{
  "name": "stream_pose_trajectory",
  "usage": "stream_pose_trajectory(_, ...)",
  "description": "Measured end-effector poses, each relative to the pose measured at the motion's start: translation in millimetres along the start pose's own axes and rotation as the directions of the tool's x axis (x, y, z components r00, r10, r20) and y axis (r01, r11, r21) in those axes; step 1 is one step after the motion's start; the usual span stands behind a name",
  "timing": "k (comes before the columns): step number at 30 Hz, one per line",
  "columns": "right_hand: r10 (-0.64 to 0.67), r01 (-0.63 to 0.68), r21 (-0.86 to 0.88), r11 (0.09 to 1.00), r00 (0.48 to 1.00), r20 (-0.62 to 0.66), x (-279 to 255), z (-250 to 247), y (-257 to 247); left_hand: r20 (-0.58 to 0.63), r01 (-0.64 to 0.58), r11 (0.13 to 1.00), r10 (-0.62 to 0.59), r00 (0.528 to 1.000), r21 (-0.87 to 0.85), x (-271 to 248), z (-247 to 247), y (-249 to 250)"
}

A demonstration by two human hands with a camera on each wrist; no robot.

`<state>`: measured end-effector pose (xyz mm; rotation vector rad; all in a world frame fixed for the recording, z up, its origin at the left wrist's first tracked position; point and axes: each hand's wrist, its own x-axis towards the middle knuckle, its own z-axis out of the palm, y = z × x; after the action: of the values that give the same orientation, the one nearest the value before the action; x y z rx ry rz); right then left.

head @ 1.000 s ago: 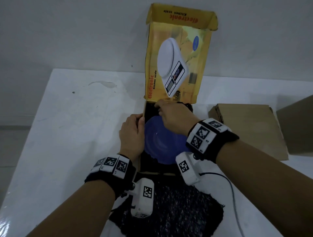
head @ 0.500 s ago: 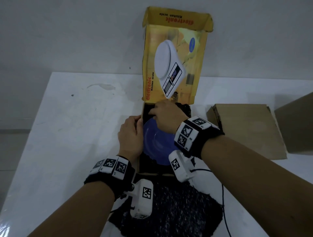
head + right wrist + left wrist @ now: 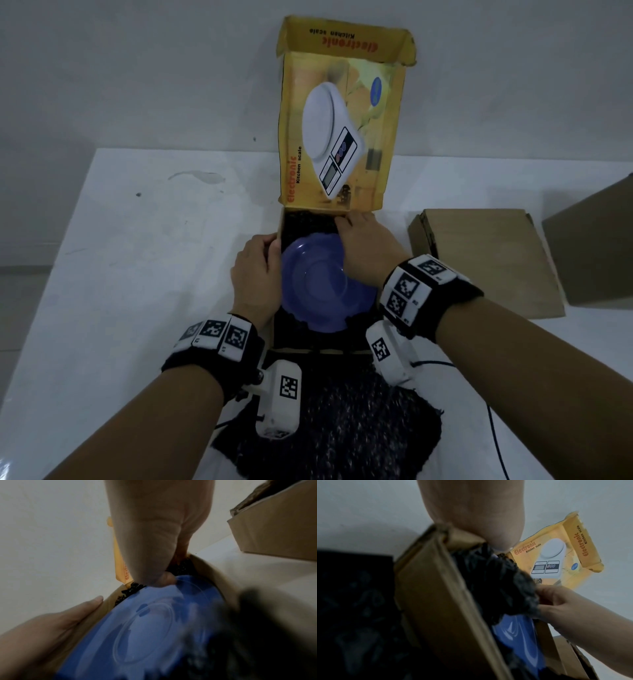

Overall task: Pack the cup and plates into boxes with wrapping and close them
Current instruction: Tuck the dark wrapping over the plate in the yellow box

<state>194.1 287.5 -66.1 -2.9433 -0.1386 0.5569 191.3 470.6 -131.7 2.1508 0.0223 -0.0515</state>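
As seen from the head camera, the blue plate (image 3: 325,284) lies flat inside the yellow box (image 3: 279,236), bedded on dark knitted wrapping (image 3: 308,221) whose free end (image 3: 342,428) spills over the near wall onto the white table (image 3: 137,274). Box long axis runs away from the person; lid (image 3: 342,120) stands upright at the far end. Left hand (image 3: 255,277) curls over the left wall, steadying it. Right hand (image 3: 364,243) lies nearer the far rim of the plate, fingertips on the wrapping there. Two plain brown boxes (image 3: 486,260) sit to the right.

Left wrist view: corrugated brown card wall (image 3: 436,601), matte and creased; right hand (image 3: 559,605) pinches a fuzzy fold of wrapping (image 3: 505,581) just above the glossy plate (image 3: 518,632).

Right wrist view: plate (image 3: 145,622) smooth, round, with a raised ring; left fingers (image 3: 82,608) lie straight along the outer wall. Judged next: draw the wrapping across the plate toward the near end.
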Motion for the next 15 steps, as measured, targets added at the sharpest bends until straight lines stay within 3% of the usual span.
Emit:
stream_pose_trajectory(2,-0.002,0.0,0.081,0.997,1.0,0.023,-1,-6,2,-0.003,-0.001,1.0,0.001,1.0,-0.007,0,0,0)
stream_pose_trajectory(6,0.059,-0.039,0.239,0.97,0.995,-0.079,-5,-8,10,0.001,0.0,1.0,0.0,1.0,-0.01,-1,0,2)
stream_pose_trajectory(10,0.071,-0.063,0.281,0.958,0.997,-0.019,-5,6,5,0.003,-0.003,1.0,0.003,1.0,0.005,-1,0,1)
stream_pose_trajectory(15,0.047,-0.012,0.442,0.897,0.997,-0.069,-16,0,13,0.048,0.016,1.0,-0.016,0.999,0.004,2,-4,3)
